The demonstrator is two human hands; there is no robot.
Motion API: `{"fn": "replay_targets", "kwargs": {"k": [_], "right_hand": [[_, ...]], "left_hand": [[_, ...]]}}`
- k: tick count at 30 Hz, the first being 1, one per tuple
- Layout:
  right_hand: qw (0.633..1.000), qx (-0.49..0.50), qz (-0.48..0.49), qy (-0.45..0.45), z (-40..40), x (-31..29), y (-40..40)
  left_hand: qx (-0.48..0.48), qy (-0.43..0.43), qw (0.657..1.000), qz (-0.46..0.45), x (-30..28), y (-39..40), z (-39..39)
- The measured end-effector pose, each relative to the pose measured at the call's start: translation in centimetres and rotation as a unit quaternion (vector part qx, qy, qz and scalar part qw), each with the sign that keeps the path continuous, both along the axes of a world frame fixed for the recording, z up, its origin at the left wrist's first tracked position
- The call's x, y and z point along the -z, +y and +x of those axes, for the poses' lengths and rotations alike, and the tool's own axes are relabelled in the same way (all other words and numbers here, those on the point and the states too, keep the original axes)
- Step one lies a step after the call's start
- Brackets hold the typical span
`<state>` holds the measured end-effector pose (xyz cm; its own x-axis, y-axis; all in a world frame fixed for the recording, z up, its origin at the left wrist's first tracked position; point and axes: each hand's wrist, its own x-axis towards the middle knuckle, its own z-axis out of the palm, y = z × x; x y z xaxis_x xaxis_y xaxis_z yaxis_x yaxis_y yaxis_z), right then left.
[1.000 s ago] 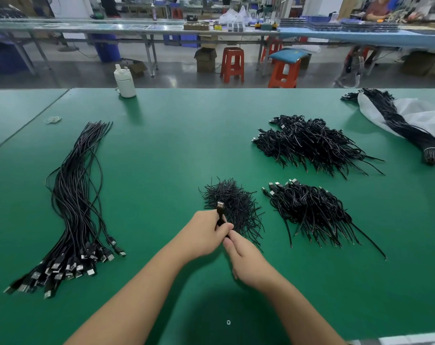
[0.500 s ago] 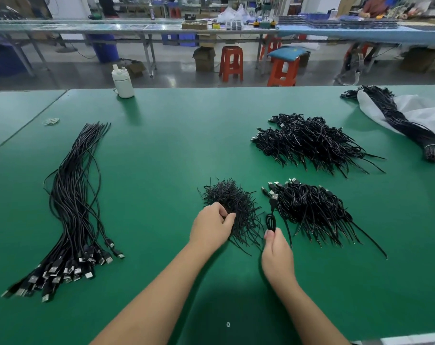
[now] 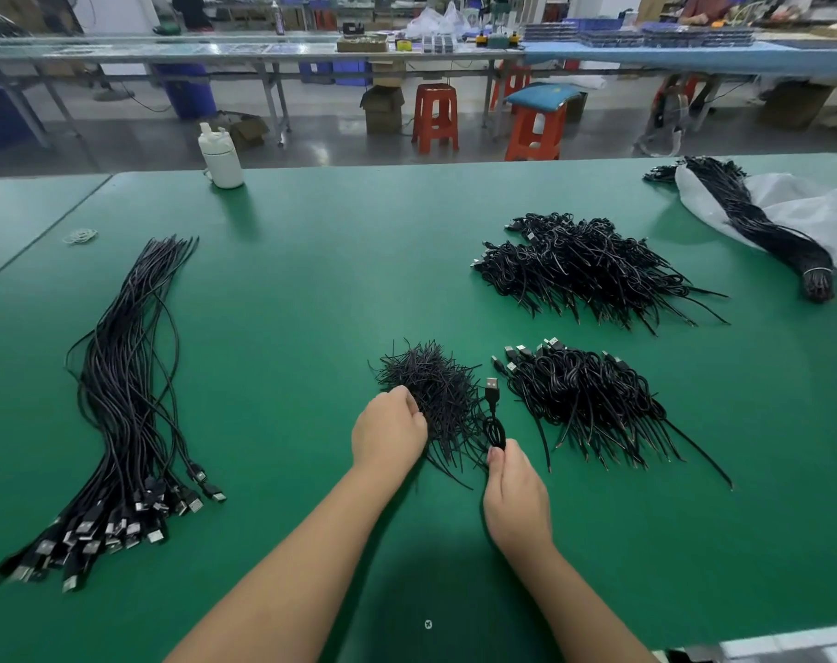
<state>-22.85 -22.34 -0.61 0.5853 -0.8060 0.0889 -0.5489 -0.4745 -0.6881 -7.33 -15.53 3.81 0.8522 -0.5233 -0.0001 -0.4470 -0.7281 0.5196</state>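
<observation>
Right now I am watching the right hand (image 3: 517, 500) pinching the coiled cable (image 3: 495, 425) by its lower end, thumb and fingertips closed on the loop. The cable is sitting between the tie pile (image 3: 430, 380) and the near heap of coiled cables (image 3: 584, 399), with its USB plug pointing away from me. The left hand (image 3: 390, 433) is resting on the near left edge of the tie pile with its fingers curling into the strands; I cannot tell whether it is gripping a tie.

As for containers, I am seeing two on the green table (image 3: 311, 279). The white bottle (image 3: 221, 160) is standing upright at the far edge with its cap on, so its contents are hiding from me. The white bag (image 3: 799, 208) is lying flat at the far right, and a banded bundle (image 3: 761, 227) of black cables is lying across it, on top as far as I can tell.

A second heap of coiled cables (image 3: 584, 265) is lying beyond the near one, and the straight cables (image 3: 124, 399) are stretching along the left side, plugs toward me.
</observation>
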Motion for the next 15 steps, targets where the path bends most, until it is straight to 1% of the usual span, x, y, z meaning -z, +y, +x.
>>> {"fn": "replay_targets", "kwargs": {"k": [2, 4, 8, 12, 15], "right_hand": [[1.0, 0.0, 0.005, -0.003, -0.1, 0.1, 0.0], [1.0, 0.0, 0.013, -0.006, -0.1, 0.0, -0.1], [0.998, -0.003, 0.05, -0.042, -0.2, -1.0, -0.2], [0.993, -0.096, 0.042, -0.052, 0.0, -3.9, 0.7], [0.983, -0.165, 0.052, -0.061, 0.7, -6.1, 1.4]], "left_hand": [[-0.008, 0.008, 0.999, -0.033, -0.3, 1.0, 0.4], [-0.013, 0.034, 0.995, -0.088, -0.6, 1.9, 0.7], [-0.038, 0.133, 0.967, -0.214, -1.5, 3.0, 0.7], [-0.021, 0.224, 0.933, -0.281, -2.5, 3.1, -0.4], [0.024, 0.267, 0.917, -0.297, -3.2, 2.7, -1.8]]}}
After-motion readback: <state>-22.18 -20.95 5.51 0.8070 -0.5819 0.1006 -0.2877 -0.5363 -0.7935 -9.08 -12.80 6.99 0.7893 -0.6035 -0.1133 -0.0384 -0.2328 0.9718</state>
